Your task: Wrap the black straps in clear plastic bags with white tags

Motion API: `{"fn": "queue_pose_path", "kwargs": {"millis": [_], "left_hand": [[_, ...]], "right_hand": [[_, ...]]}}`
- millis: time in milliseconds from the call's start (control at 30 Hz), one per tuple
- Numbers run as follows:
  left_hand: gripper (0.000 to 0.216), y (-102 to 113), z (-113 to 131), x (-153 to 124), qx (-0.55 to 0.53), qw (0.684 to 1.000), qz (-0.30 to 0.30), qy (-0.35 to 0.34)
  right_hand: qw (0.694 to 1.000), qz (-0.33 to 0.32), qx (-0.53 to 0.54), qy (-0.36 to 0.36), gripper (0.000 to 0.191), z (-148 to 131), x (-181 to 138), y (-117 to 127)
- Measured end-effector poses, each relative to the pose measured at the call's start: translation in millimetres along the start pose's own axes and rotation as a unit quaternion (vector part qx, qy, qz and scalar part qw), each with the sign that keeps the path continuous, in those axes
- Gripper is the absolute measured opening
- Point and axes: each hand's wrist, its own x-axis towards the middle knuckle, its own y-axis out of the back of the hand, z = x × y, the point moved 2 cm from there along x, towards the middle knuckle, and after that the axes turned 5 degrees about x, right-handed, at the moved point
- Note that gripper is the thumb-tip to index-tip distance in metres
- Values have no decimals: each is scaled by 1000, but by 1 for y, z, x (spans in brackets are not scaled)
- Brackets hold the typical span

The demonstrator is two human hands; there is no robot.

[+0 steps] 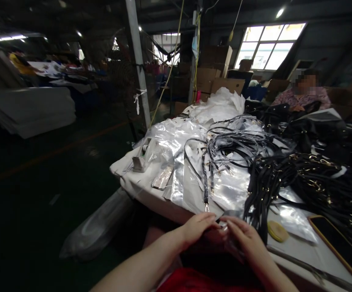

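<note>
At the table's front edge my left hand (201, 228) and my right hand (243, 233) come together, fingertips nearly touching. Between the fingers is a piece of clear plastic, seemingly a plastic bag (233, 245), hanging down below my right hand. Both hands are closed on it in a pinch; its lower part is lost in shadow. Just beyond my left hand lies a black strap (205, 184) with a gold clasp (206, 208) at its end. More thin black straps (233, 140) lie coiled over flat clear bags (230, 190).
Thick black straps with gold hardware (285, 178) are heaped on the right. A phone (340, 243), a yellow roll (277, 231) and a small metal holder (139, 163) rest on the white table (151, 194). A person (303, 95) sits across. A metal pole (139, 65) stands left.
</note>
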Motion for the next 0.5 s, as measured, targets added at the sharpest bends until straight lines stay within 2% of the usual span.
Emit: {"fn": "queue_pose_path", "kwargs": {"millis": [33,100,167,200,267,333,400,500], "left_hand": [[52,-4,2,7,-85,996,-7,32],[55,-14,8,15,-186,980,2,73],[53,-21,14,13,-211,975,22,67],[51,-23,18,9,-199,979,19,46],[43,-26,23,-4,-128,991,-45,3],[31,-27,20,-18,8,988,-150,-31],[18,-25,10,-29,197,954,-218,-63],[11,-18,-16,-34,447,865,-223,-51]], "right_hand": [[998,-46,-36,-9,50,17,-12,-14],[982,-149,-110,-37,50,46,-32,-33],[970,-213,-107,-39,48,57,-42,-37],[972,-220,-72,-27,54,54,-41,-32],[982,-184,35,0,74,38,-32,-14],[984,-106,140,-9,65,15,-15,10],[975,-18,219,-7,50,-5,2,31],[962,87,259,23,40,-23,17,47]]}}
